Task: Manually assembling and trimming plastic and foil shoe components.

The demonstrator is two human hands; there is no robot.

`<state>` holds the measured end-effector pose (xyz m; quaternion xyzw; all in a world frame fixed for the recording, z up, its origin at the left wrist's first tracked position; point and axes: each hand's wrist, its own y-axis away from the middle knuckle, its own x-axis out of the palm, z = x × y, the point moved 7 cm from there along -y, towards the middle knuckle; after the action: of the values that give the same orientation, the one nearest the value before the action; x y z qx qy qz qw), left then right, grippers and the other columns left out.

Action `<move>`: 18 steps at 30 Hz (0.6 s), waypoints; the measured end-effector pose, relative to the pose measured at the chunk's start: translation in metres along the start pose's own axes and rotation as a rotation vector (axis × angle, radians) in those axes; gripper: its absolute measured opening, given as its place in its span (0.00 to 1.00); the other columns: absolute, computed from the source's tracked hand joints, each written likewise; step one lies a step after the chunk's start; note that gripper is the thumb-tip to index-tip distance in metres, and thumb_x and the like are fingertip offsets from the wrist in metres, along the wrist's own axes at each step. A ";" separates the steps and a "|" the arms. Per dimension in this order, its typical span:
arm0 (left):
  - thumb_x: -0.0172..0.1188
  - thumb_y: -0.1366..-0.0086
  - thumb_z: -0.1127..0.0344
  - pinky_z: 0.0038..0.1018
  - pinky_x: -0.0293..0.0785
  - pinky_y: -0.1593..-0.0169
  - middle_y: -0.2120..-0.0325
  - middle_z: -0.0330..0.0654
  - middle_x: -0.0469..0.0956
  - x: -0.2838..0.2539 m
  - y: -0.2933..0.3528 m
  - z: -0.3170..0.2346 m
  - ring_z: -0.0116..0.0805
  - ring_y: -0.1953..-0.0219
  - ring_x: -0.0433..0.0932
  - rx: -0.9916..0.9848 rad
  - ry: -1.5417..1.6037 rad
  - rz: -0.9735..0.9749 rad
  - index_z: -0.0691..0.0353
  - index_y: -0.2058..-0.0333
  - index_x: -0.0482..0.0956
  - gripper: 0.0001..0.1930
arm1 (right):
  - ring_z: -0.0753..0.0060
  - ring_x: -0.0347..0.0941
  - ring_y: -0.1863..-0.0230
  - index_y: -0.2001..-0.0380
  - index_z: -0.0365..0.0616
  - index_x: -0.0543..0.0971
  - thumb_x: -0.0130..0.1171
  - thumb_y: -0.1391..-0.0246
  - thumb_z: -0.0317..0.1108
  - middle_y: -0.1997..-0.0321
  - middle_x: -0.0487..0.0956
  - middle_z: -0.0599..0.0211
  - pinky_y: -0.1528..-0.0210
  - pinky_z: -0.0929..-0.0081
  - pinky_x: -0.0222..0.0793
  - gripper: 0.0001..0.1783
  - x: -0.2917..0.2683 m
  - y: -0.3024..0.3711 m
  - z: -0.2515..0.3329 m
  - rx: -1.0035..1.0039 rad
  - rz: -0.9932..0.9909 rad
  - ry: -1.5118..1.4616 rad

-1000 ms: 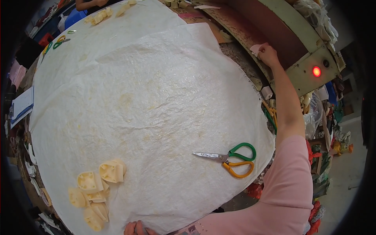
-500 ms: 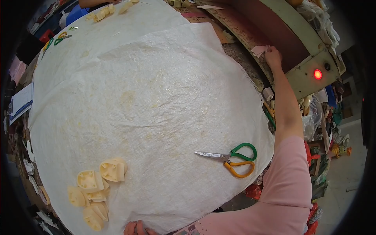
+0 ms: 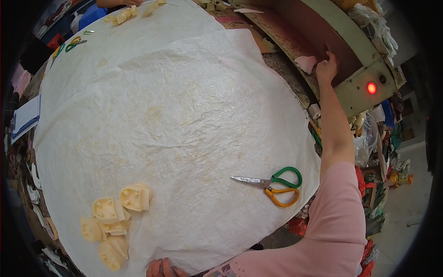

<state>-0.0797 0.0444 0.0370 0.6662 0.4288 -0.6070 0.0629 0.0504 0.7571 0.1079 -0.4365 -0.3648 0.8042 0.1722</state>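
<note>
White-covered desk (image 3: pixel 184 129) fills most of the view. Green machine (image 3: pixel 353 99) stands past its far right edge, red lamp (image 3: pixel 371 88) lit. Right hand (image 3: pixel 326 70) is in the machine's tray (image 3: pixel 293 34), one finger stretched toward the back wall. Pink piece (image 3: pixel 304 63) is at the tray's front lip, just left of that hand.

Grip: right isn't clenched around anything I can see, but can't tell if it touches the piece. Left hand (image 3: pixel 164 267) is at the desk's near edge, fingers curled; can't tell if it's grasping the cover (image 3: pixel 203 235) or only resting there.

Risks, my read:
- Piece sits close to the lip. A knuckle bump could drop it into the cluttered gap between tray and desk.
- Lamp suggests power on. If anything in there is hot or moves, the outstretched finger is exposed. Can't confirm either.
- Scissors (image 3: pixel 272 184) lie near the desk's right edge, loops toward the sleeve (image 3: pixel 339 198). A low arm sweep could hook a loop and drag them off.
- Cover is loose and wrinkled. A left tug could shift the cream parts (image 3: pixel 108 226) clustered by the near left corner.
</note>
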 end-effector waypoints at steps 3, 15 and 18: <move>0.51 0.44 0.67 0.40 0.68 0.57 0.66 0.47 0.74 -0.001 0.000 0.000 0.46 0.62 0.71 0.006 0.019 -0.008 0.65 0.63 0.79 0.13 | 0.56 0.74 0.55 0.52 0.43 0.73 0.51 0.55 0.23 0.56 0.75 0.49 0.53 0.68 0.69 0.22 -0.009 -0.001 -0.002 0.062 0.010 -0.164; 0.53 0.48 0.68 0.45 0.63 0.54 0.62 0.50 0.70 -0.003 0.017 0.013 0.52 0.59 0.68 -0.049 0.149 0.106 0.66 0.57 0.74 0.18 | 0.68 0.73 0.57 0.58 0.32 0.71 0.44 0.57 0.13 0.58 0.76 0.54 0.51 0.72 0.70 0.19 -0.149 0.190 0.197 0.268 0.955 -1.382; 0.52 0.44 0.67 0.40 0.67 0.55 0.59 0.52 0.71 -0.013 0.022 0.027 0.50 0.60 0.72 -0.259 0.677 0.093 0.69 0.52 0.72 0.21 | 0.66 0.73 0.54 0.62 0.35 0.75 0.49 0.58 0.14 0.55 0.77 0.54 0.50 0.70 0.69 0.17 -0.202 0.281 0.248 0.061 1.252 -1.607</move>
<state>-0.0846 0.0081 0.0320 0.8345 0.4680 -0.2894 0.0288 -0.0299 0.3393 0.1042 0.1247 -0.0582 0.8141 -0.5642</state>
